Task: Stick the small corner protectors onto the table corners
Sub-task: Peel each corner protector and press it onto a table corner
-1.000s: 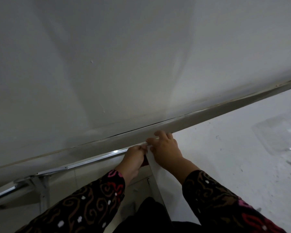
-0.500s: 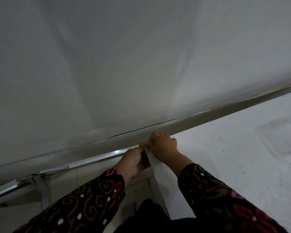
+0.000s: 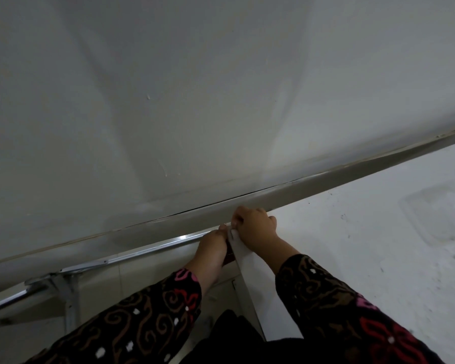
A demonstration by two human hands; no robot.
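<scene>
- Curled right hand (image 3: pixel 255 227) over far-left table (image 3: pixel 352 258) corner, clamped there, likely to seat protector; protector hidden beneath fingers.
- Braced left hand (image 3: pixel 212 245) against corner's left side; grip impossible to tell.

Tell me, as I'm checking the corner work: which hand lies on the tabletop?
The right hand: it rests on the white table at its corner, while the left hand reaches in beside the edge, off the top.

A pale wall (image 3: pixel 195 88) fills the top, with a metal bar (image 3: pixel 147 249) lower left and clear plastic tray (image 3: pixel 444 214) right.
</scene>
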